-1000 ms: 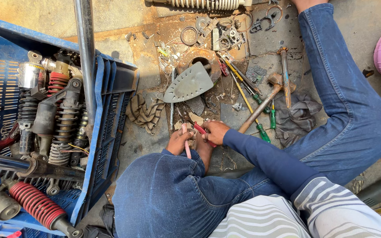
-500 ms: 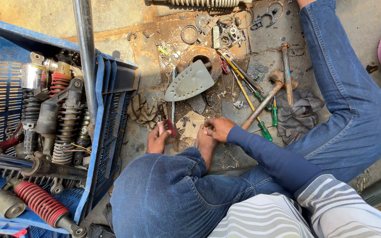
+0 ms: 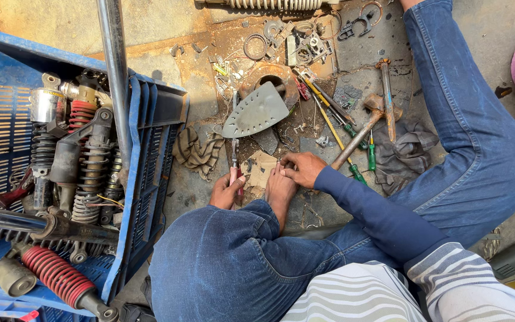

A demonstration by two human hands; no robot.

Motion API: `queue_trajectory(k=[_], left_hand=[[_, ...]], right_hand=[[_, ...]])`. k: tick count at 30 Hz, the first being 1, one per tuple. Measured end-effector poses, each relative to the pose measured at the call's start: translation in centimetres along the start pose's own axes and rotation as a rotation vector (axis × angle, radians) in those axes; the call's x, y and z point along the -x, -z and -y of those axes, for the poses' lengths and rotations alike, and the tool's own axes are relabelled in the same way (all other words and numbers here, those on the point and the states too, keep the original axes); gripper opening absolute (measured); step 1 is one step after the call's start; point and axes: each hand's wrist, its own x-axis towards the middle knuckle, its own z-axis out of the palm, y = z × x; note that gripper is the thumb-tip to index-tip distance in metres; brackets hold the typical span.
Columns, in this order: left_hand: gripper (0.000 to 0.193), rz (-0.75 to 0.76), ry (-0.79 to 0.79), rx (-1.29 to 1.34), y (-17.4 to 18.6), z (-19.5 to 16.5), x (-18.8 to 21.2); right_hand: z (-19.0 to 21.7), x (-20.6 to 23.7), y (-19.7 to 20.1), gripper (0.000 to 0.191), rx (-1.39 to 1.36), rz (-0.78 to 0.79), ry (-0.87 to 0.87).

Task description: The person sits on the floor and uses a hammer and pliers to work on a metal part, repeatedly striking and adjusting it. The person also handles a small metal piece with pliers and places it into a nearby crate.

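Note:
I sit on the ground with my bare foot [image 3: 281,189] drawn in between my hands. My left hand [image 3: 225,192] is closed around the red handles of a pair of pliers [image 3: 234,156], whose jaws point away from me toward a grey iron soleplate [image 3: 256,111]. My right hand [image 3: 303,169] rests by the toes, its fingertips pinched on something too small to make out, next to a scrap of cardboard [image 3: 260,167].
A blue plastic crate [image 3: 151,143] full of shock absorbers [image 3: 90,164] stands at the left, crossed by a metal tube [image 3: 115,77]. A hammer [image 3: 359,132], screwdrivers [image 3: 329,113], a rag [image 3: 403,149] and several small metal parts [image 3: 302,45] lie ahead. Another rag [image 3: 195,152] lies by the crate.
My hands were together in front of my foot. The left hand then moved off to the left with the pliers, which now point toward the soleplate. The right hand stayed by the foot.

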Motion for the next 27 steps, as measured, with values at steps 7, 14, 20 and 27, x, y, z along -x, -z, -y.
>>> queue_trajectory(k=[7,14,20,27], left_hand=[[0.030,-0.031,-0.200,-0.162,-1.4,-1.1,-1.9],[0.040,-0.128,-0.259,-0.208,-2.9,-1.1,-2.7],[0.034,-0.292,-0.612,-0.562,-3.5,-0.7,-2.5],[0.037,-0.198,-0.198,-0.311,-4.9,-2.4,-0.8]], right_hand=[[-1.1,0.4,0.2,0.040,0.005,-0.037,-0.014],[-4.0,1.6,2.5,0.043,0.072,-0.126,-0.061],[-5.4,3.7,5.5,0.040,0.069,-0.289,-0.383],[-6.8,5.3,8.4,0.080,0.074,-0.485,-0.910]])
